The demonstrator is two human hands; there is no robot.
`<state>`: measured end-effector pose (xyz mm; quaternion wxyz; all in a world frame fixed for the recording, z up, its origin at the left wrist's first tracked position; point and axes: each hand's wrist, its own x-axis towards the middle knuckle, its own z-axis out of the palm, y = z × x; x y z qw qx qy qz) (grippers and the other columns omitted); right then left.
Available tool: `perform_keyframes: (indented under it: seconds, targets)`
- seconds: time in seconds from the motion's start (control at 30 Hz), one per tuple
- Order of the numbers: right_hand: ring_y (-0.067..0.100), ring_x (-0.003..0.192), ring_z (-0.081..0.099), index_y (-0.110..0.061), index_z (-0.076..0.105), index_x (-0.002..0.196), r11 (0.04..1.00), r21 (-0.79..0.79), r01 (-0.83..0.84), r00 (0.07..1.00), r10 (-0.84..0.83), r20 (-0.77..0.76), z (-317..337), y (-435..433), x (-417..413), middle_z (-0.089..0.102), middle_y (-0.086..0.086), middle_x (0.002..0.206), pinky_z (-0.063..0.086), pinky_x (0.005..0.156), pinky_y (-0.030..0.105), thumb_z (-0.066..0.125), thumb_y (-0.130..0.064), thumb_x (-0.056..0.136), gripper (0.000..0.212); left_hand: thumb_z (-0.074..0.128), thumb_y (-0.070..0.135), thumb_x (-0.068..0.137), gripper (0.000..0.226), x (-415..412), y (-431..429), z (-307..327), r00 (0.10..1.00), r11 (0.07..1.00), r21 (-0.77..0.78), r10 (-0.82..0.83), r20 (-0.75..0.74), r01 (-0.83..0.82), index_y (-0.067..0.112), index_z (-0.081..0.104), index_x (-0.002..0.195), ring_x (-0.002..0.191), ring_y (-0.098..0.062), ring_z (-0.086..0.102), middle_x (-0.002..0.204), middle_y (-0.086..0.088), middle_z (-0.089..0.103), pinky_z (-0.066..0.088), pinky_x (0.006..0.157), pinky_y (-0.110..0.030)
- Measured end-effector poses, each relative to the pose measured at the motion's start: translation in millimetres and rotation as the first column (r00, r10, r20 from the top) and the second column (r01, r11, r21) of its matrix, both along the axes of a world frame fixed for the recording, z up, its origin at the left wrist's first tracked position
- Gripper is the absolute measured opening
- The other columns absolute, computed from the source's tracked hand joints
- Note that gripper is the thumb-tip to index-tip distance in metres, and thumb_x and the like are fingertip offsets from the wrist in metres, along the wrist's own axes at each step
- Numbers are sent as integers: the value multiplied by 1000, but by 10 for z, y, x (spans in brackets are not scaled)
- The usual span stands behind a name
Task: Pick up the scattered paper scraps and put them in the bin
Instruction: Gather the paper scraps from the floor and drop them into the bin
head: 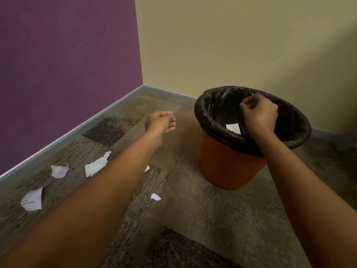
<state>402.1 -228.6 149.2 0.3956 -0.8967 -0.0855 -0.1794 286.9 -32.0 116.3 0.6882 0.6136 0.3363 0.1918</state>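
Observation:
An orange bin (229, 167) with a black liner (210, 120) stands on the carpet near the corner. One white scrap (233, 128) lies inside it. My right hand (259, 113) hovers over the bin's mouth, fingers curled shut, nothing visible in them. My left hand (161, 121) is stretched out left of the bin, fingers loosely curled and empty. White paper scraps lie on the carpet at left: one long scrap (97, 165), one near the wall (59, 171), one printed scrap (32, 200), a small scrap (155, 197), and a sliver (147, 168) half hidden by my left forearm.
A purple wall (67, 64) runs along the left and a cream wall (241, 41) along the back, meeting in a corner behind the bin. Patterned brown carpet (189, 219) covers the floor.

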Motion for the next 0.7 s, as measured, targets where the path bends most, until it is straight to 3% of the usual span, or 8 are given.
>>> perform_keyframes:
  seconds: [0.13, 0.2, 0.3, 0.4, 0.47, 0.57, 0.67, 0.7]
  targets:
    - [12, 83, 59, -14, 65, 96, 957, 47, -285, 924, 262, 279, -19, 463, -579, 66, 2, 94, 49, 75, 25, 59, -22, 92, 11, 54, 1, 91, 27, -359, 447, -372, 985, 993, 75, 105, -137, -96, 2, 63, 117, 62, -9, 55, 73, 0, 59, 52, 62, -18]
    - [7, 77, 53, -12, 64, 93, 876, -31, -482, 833, 469, 294, -244, 737, -920, 62, -1, 90, 42, 68, 16, 58, -18, 91, 8, 52, 0, 92, 25, -581, 638, -551, 965, 985, 103, 157, -209, -138, 3, 63, 114, 61, -9, 54, 72, -1, 58, 51, 55, -16]
    - [8, 76, 52, -12, 64, 96, 677, -154, -719, 666, 735, 127, -811, 1096, -1462, 63, 1, 90, 44, 69, 22, 58, -14, 91, 9, 51, 1, 93, 22, -919, 863, -777, 929, 971, 165, 218, -299, -175, 9, 64, 110, 62, -10, 54, 81, -7, 61, 49, 51, -16]
    - [25, 96, 61, -9, 64, 111, 341, -239, -909, 382, 911, -157, -1444, 1242, -2009, 65, 11, 107, 50, 84, 37, 55, -12, 91, 22, 56, 4, 92, 24, -1215, 1060, -992, 877, 955, 218, 275, -393, -201, 4, 66, 113, 85, -27, 65, 108, -14, 68, 53, 70, -30]
    - [34, 108, 58, -9, 59, 122, 61, -323, -945, 163, 940, -300, -1783, 1212, -2323, 61, 17, 119, 49, 91, 45, 54, -12, 91, 31, 57, 6, 92, 24, -1383, 1140, -1119, 840, 943, 271, 302, -452, -193, 5, 67, 113, 103, -34, 63, 121, -17, 65, 55, 79, -38]
    - [36, 121, 52, -10, 61, 125, -221, -478, -850, -76, 950, -303, -2219, 1082, -2673, 57, 17, 132, 42, 100, 48, 61, -13, 89, 36, 56, 6, 93, 25, -1584, 1184, -1260, 787, 929, 336, 321, -527, -154, 6, 67, 115, 102, -33, 64, 125, -17, 62, 52, 58, -26]
    - [10, 126, 50, -40, 64, 118, -246, -561, -790, -101, 955, -277, -2605, 929, -2822, 55, -11, 137, 36, 103, 27, 44, -33, 91, 34, 58, 6, 91, 27, -1721, 1193, -1392, 750, 934, 350, 282, -599, -71, -4, 66, 114, 93, -32, 62, 119, -22, 65, 48, 70, -31]
    - [10, 128, 46, -35, 61, 120, -228, -486, -844, -102, 957, -272, -2617, 895, -2832, 49, -6, 144, 34, 103, 24, 36, -33, 91, 39, 59, 9, 90, 28, -1763, 1200, -1433, 723, 940, 339, 249, -644, -21, -6, 67, 112, 98, -35, 63, 116, -24, 65, 48, 77, -33]
